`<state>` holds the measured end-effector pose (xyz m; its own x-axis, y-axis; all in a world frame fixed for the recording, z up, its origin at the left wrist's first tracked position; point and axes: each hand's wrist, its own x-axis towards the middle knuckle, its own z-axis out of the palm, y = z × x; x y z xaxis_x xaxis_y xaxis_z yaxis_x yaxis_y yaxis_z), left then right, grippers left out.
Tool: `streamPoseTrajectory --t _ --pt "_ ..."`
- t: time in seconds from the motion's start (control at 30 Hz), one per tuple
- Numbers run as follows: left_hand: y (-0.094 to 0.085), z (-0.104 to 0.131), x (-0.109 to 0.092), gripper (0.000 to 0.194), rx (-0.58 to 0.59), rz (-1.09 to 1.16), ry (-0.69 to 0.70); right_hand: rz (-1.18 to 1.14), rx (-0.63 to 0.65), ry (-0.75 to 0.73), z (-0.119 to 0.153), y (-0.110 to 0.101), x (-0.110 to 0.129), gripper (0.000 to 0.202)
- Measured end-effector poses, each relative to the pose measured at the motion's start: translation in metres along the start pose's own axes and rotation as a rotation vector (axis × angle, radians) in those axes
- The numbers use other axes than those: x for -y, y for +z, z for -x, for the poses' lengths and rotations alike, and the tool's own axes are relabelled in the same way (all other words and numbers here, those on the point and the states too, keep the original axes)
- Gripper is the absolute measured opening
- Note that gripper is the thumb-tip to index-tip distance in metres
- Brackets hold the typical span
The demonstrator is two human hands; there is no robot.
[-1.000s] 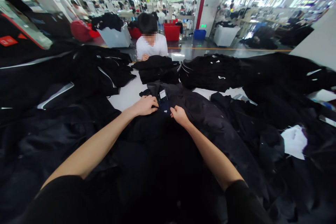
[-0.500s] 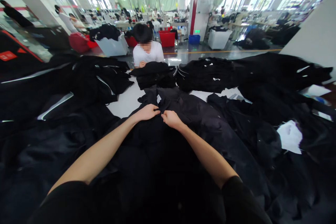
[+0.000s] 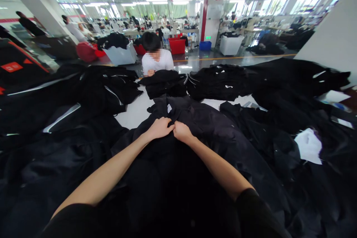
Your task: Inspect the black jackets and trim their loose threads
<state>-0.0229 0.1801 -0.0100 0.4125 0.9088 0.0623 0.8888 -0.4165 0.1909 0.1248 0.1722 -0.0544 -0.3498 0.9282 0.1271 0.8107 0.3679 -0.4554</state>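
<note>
A dark garment (image 3: 206,119) lies spread over the table in front of me, with a small white label (image 3: 169,108) near its upper edge. My left hand (image 3: 160,128) is closed on the cloth just below that label. Right beside it, my right hand (image 3: 182,131) is closed too, its fingers pinching the same cloth. The fingertips of both hands meet or nearly meet. Exactly which part of the garment they grip is hidden by the fingers and the dark fabric.
Piled black garments (image 3: 164,83) line the far edge of the white table (image 3: 136,109). More dark clothes with pale trim (image 3: 63,117) lie at left. A white cloth piece (image 3: 308,145) rests at right. Across the table sits a person in a white shirt (image 3: 157,61).
My left hand has shifted slightly down and right, and its fingers now come up against my right hand. The view has tilted up a little. The garment stays in place.
</note>
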Motion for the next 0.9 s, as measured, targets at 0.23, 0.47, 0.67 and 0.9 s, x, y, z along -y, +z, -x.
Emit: streamPoseTrajectory --t 0.23,0.47,0.67,0.9 --pt "0.023 -0.002 0.002 0.029 -0.115 0.030 -0.062 -0.011 -0.119 -0.049 0.010 0.016 0.000 0.029" --pt "0.031 -0.003 0.016 0.030 -0.151 0.256 -0.048 -0.062 -0.258 -0.073 0.013 0.026 -0.005 0.043" --pt "0.029 -0.002 0.020 0.033 -0.134 0.383 -0.028 -0.093 -0.287 -0.078 0.016 0.032 -0.010 0.039" --pt "0.033 -0.004 0.021 0.032 -0.147 0.427 -0.045 -0.089 -0.266 -0.067 0.019 0.035 -0.011 0.037"
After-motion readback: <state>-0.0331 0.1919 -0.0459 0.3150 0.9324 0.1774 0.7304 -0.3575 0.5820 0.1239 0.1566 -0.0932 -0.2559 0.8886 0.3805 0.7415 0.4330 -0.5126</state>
